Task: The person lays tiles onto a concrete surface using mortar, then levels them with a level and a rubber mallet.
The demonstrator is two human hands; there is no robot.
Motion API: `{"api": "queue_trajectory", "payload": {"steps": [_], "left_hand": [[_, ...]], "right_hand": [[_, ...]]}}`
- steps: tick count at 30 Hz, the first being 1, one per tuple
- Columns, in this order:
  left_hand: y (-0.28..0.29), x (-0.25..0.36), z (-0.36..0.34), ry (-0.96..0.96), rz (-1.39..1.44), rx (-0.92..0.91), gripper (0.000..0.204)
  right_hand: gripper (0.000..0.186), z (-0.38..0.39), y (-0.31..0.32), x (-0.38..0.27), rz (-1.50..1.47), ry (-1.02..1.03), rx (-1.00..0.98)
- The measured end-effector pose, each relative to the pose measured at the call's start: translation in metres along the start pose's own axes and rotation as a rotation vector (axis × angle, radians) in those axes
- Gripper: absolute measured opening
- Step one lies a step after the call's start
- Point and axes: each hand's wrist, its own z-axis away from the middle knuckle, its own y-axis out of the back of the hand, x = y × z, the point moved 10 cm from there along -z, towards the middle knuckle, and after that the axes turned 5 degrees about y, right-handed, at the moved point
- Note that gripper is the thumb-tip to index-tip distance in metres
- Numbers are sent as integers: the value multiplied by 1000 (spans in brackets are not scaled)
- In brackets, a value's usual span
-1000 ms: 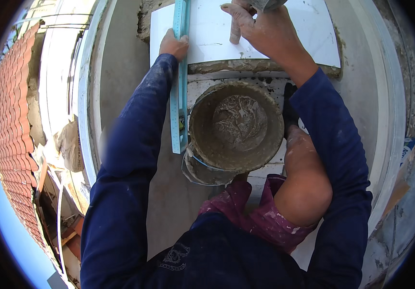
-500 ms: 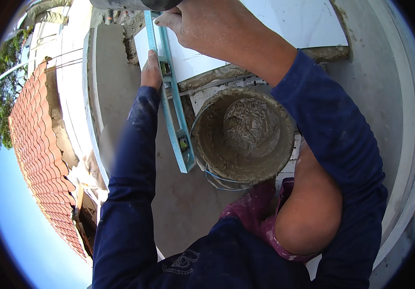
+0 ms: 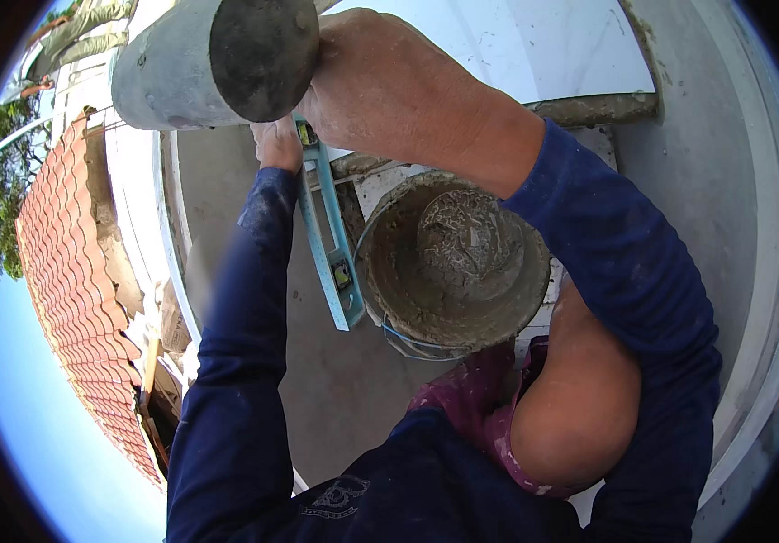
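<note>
My right hand (image 3: 389, 86) is closed at a mallet, its big grey cylindrical head (image 3: 177, 72) filling the upper left close to me; the handle is hidden behind my fist. Beyond the mallet, my left hand (image 3: 278, 147) grips a light-blue spirit level (image 3: 333, 258), and the mallet covers the fingers in part. The far end of the level is out of sight behind the mallet head and my right hand. White tile (image 3: 534, 45) lies on a mortar bed at the far side, the level running along its left part.
A bucket (image 3: 534, 299) with wet grey mortar (image 3: 471, 244) stands in front of my knee (image 3: 575, 398). A raised cement edge (image 3: 199, 172) runs at the left, beyond it a red tiled roof (image 3: 77, 299). Another person's legs (image 3: 91, 36) show at the upper left.
The mallet has come up toward me and into fuller view, with my right hand turned and moved slightly down. My left hand stays on the level, which has hardly moved.
</note>
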Motion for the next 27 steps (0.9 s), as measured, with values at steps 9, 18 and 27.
{"api": "queue_trajectory", "payload": {"steps": [9,18,27], "left_hand": [[-15,8,0,-113,-248,-122,39],[15,22,-2,-27,-4,-71,37],[14,24,10,11,7,-62,36]], "right_hand": [[12,7,2,-3,-67,53,57],[12,9,2,6,-77,-23,54],[12,12,-12,-2,-35,32,-157]]}}
